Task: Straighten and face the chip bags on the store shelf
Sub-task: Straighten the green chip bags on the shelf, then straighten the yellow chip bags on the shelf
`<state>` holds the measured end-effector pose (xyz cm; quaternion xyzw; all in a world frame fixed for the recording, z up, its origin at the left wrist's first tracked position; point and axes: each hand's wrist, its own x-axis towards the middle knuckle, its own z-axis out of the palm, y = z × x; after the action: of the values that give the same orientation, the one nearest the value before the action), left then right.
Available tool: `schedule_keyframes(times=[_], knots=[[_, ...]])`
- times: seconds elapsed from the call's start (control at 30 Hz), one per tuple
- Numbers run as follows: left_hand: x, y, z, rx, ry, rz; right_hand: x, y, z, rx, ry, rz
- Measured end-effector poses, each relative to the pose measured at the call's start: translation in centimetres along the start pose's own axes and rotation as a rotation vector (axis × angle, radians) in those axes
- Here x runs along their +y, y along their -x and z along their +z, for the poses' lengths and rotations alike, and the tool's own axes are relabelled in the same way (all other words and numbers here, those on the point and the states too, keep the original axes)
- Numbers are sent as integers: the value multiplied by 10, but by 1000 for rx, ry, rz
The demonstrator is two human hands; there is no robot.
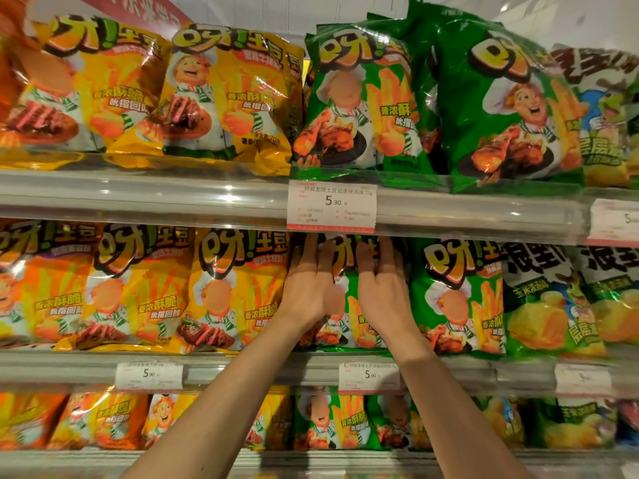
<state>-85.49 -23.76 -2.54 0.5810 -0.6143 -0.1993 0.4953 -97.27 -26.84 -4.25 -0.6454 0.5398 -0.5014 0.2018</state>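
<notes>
A green chip bag stands upright on the middle shelf, between a yellow bag and another green bag. My left hand lies flat on its left half, fingers straight and reaching up under the shelf rail. My right hand lies flat on its right half, fingers straight too. Both hands cover most of the bag's top. On the top shelf a green bag leans out and overlaps its green neighbour.
Yellow and orange bags fill the left of each shelf. White-green corn bags stand at the right. Clear shelf rails carry price tags. A lower shelf holds more bags.
</notes>
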Motion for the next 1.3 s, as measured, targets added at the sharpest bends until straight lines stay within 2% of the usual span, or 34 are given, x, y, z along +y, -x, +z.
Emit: schedule_keyframes(times=[0.13,0.27,0.4,0.5,0.6,0.67,0.73,0.87,1.03,1.17,1.3], knots=[[-8,4,0,23,54,-48,-3,4,-9,-68,2,47],[-11,23,-8,27,-14,16,-3,20,-25,-80,-9,11],[-19,56,-24,-9,-52,106,5,46,-40,-181,47,-32],[-26,79,-40,-51,37,77,16,73,-48,-244,57,-64],[-35,103,-57,-70,29,65,24,99,-54,-283,100,-26],[-42,117,-68,-80,38,34,28,117,-57,-264,237,-88],[-52,128,-80,-111,67,-8,27,133,-56,-241,262,-114],[-76,144,-102,-194,100,-56,21,165,-42,-265,216,21],[-113,153,-134,-275,92,-95,5,194,-1,-338,259,91],[-134,158,-155,-266,92,-170,-13,209,23,-396,247,142],[-139,163,-174,-255,65,-156,-22,212,33,-415,229,145]])
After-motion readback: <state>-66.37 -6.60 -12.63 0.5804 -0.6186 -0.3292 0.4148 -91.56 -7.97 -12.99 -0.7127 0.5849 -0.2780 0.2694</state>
